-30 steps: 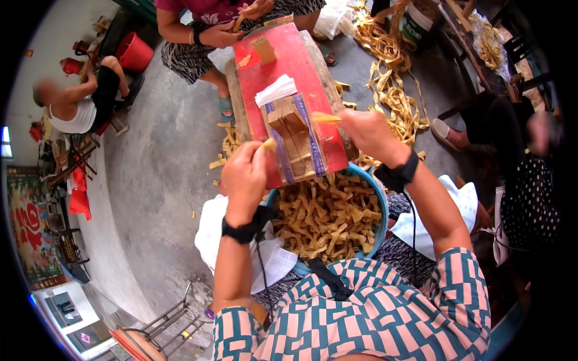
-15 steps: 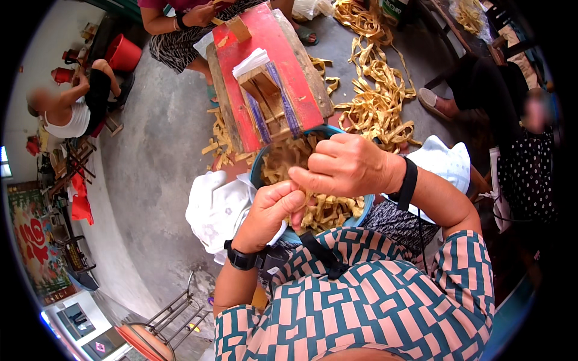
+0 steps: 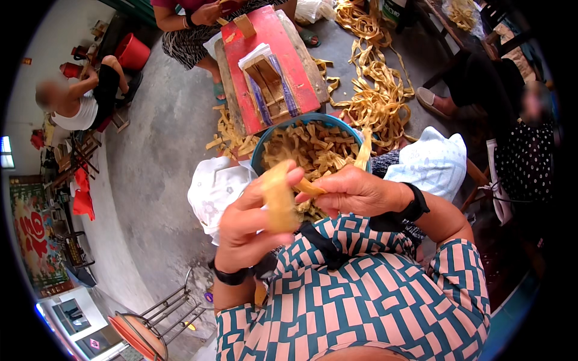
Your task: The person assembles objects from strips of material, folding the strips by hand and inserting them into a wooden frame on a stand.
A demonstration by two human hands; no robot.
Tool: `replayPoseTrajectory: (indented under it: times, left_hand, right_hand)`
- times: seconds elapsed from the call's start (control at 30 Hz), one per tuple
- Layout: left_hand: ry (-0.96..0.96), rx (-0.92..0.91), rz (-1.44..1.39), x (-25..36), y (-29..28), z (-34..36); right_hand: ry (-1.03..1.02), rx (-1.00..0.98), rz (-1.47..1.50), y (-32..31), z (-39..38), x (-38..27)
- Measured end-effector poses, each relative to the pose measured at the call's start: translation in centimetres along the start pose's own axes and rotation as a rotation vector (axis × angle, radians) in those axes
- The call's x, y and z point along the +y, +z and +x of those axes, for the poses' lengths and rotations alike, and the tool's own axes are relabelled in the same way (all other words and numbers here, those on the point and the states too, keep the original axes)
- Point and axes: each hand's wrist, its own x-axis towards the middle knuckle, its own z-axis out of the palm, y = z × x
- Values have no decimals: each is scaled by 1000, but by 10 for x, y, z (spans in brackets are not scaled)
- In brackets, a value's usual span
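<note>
My left hand point(image 3: 244, 222) is in front of me, slightly blurred, with a yellow strip point(image 3: 279, 198) lying round its curled, slightly spread fingers. Beside it my right hand point(image 3: 358, 192) pinches the strip between thumb and fingertips. Both hands are over the near part of a blue tub point(image 3: 260, 145) full of short folded yellow pieces. Beyond the tub, a red board point(image 3: 298, 63) carries a wooden jig point(image 3: 265, 81) with purple-printed edging and folded white paper point(image 3: 253, 54) at its far end.
A co-worker point(image 3: 195, 21) sits at the board's far end. Another person point(image 3: 84, 99) sits at left, another point(image 3: 481, 102) at right. Heaped yellow strips point(image 3: 376, 90) lie on the floor. White cloths point(image 3: 220, 189) flank the tub; a metal stool point(image 3: 150, 325) is at lower left.
My hands have come back from beside the jig to low over the tub, close to me. The yellow strip now wraps round my left fingers, and my right hand has dropped lower.
</note>
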Motion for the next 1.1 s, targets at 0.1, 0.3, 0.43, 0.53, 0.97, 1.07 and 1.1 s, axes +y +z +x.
replayPoseTrajectory:
  times: [0.1, 0.3, 0.43, 0.53, 0.97, 1.07, 1.1]
  left_hand:
    - [180, -98, 820, -9, 19, 6]
    - [215, -99, 1109, -23, 39, -7]
    - [181, -93, 1059, -25, 43, -7]
    - [244, -39, 1087, -28, 47, -11]
    - [257, 308, 1186, -46, 54, -16]
    - [194, 301, 1124, -52, 54, -13]
    - [198, 338, 1078, -56, 54, -13]
  right_hand:
    - [173, -50, 124, 0, -3, -2]
    - [361, 75, 205, 4, -11, 14]
    - [481, 177, 591, 9, -11, 17]
    - [430, 214, 713, 10, -14, 18]
    - [308, 191, 795, 8, -14, 27]
    - [266, 318, 729, 8, -14, 30]
    - [254, 339, 707, 8, -16, 35]
